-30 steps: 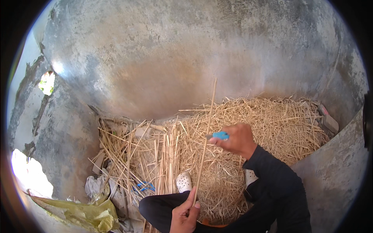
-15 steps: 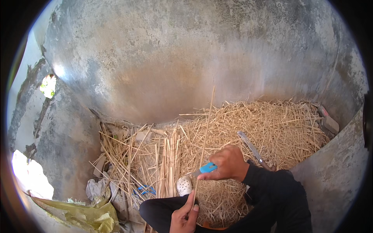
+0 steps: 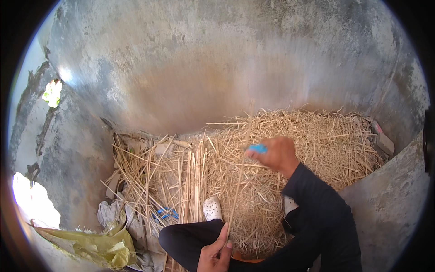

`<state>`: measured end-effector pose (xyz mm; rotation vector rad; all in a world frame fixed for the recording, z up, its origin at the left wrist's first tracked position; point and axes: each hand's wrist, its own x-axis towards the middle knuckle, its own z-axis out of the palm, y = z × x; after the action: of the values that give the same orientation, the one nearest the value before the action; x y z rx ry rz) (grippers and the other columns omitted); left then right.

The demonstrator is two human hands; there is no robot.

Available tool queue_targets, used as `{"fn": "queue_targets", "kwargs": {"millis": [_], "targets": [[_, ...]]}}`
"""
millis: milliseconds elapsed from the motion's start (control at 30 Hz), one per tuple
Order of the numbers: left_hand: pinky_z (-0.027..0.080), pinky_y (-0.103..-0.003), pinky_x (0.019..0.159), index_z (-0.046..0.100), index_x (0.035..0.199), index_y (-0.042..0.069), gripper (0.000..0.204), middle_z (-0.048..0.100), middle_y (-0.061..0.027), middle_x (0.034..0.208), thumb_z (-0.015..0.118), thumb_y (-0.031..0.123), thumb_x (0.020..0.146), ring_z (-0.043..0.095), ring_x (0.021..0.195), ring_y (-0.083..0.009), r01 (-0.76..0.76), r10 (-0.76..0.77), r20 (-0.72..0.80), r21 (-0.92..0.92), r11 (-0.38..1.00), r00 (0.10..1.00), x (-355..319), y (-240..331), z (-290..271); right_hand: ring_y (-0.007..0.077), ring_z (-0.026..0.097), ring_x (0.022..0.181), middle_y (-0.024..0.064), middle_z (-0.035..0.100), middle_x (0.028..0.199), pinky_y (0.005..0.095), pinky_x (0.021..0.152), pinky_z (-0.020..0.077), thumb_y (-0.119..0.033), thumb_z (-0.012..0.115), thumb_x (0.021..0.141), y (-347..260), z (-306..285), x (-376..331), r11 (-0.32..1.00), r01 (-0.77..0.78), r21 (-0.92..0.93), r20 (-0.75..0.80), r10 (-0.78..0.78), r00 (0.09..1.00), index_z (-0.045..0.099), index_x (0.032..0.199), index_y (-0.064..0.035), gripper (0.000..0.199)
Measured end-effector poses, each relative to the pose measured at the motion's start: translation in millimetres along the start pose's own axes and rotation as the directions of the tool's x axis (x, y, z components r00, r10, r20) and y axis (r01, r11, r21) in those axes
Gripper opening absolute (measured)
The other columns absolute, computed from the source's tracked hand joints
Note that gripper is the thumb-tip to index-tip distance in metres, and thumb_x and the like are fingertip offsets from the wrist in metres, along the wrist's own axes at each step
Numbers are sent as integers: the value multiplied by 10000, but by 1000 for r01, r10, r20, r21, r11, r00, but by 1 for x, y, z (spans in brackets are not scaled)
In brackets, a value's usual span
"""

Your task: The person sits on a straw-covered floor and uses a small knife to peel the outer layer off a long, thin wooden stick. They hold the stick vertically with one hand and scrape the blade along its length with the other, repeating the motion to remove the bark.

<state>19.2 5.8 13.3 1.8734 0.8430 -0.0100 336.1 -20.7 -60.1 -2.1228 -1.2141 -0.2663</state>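
Near the lower edge, my left hand [image 3: 215,255] is closed, pinching the lower end of a long thin bamboo strip [image 3: 236,195] between thumb and fingers. The strip slants up and slightly right, away from me. Farther up along it, my right hand [image 3: 280,155] grips a small knife with a blue handle [image 3: 258,148]. Motion smears the knife and fingers, and its blade is hard to make out against the strip. The right thumb lies close beside the strip; whether it touches, I cannot tell.
Shavings [image 3: 317,140] cover the floor ahead and right. Cut strips [image 3: 195,174] lie to the left, near a blue object [image 3: 166,213] partly under them. A yellowish sack [image 3: 95,247] lies lower left. A pale perforated clog [image 3: 212,208] shows by my knee. A concrete wall [image 3: 204,68] rises beyond.
My right hand has moved up and away along the strip with the blue-handled knife. The left hand keeps its hold. The long blade lying on the shavings has gone out of sight behind my right hand and arm.
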Motion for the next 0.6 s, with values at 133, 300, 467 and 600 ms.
{"fn": "queue_targets", "kwargs": {"millis": [133, 300, 467, 600], "targets": [[456, -254, 659, 489, 1311, -23, 392, 525, -165, 734, 524, 85, 936, 470, 680, -105, -231, 230, -147, 15, 973, 962, 4, -12, 5, 190, 498, 353, 43, 488, 406, 333, 369, 376, -772, 509, 761, -17, 12, -22, 988, 152, 39, 35, -154, 987, 587, 491, -129, 702], [425, -251, 599, 496, 1305, -15, 381, 410, -99, 688, 509, 71, 934, 413, 635, -109, -177, 184, -134, 63, 982, 974, 0, -4, 2, 204, 460, 316, 45, 436, 365, 348, 349, 354, -812, 458, 753, -27, 7, -20, 971, 237, 31, 33, -237, 971, 579, 472, -113, 763], [424, -247, 597, 495, 1312, -6, 382, 407, -106, 690, 505, 65, 936, 419, 632, -108, -217, 219, -161, 30, 976, 962, 2, -9, 2, 203, 483, 330, 47, 446, 374, 338, 362, 372, -802, 475, 753, -25, 15, -23, 977, 192, 94, 44, -197, 979, 572, 474, -119, 744], [425, -244, 605, 495, 1318, 2, 387, 423, -117, 683, 505, 72, 937, 427, 637, -105, -124, 125, -84, 17, 992, 989, -1, -6, 2, 169, 427, 325, 14, 437, 389, 350, 344, 314, -826, 441, 750, -22, 18, -16, 969, 247, -4, -29, -247, 968, 561, 479, -124, 763]]}}
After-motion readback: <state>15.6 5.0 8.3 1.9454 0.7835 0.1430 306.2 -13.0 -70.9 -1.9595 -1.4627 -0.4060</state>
